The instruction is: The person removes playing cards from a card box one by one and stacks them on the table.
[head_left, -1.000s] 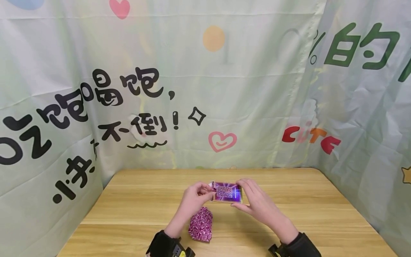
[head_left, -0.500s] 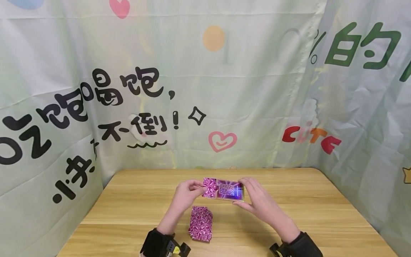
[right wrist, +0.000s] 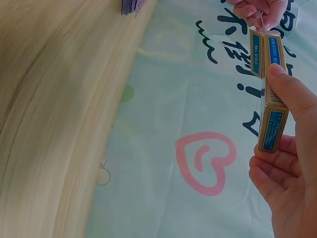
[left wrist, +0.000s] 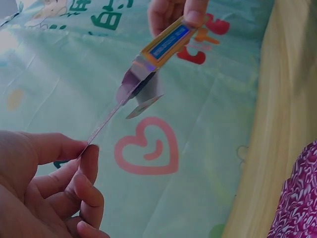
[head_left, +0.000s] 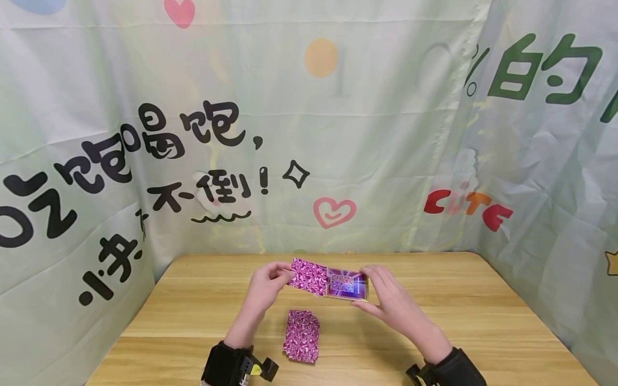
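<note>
The left hand (head_left: 266,284) pinched a card (head_left: 308,276) stretching lengthwise rightward, apparently into the box (head_left: 346,284) the right hand (head_left: 390,297) gripped.

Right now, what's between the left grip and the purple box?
A pink patterned card: in the head view, the left grip pinches one end; the other meets the box.

Counted at lower centre: one left hand (head_left: 263,285), one right hand (head_left: 392,297), one box (head_left: 350,285), one patterned card (head_left: 308,277), one card stack (head_left: 301,336), one table (head_left: 483,311). Two black wristbands (head_left: 223,364) at the bottom edge.
</note>
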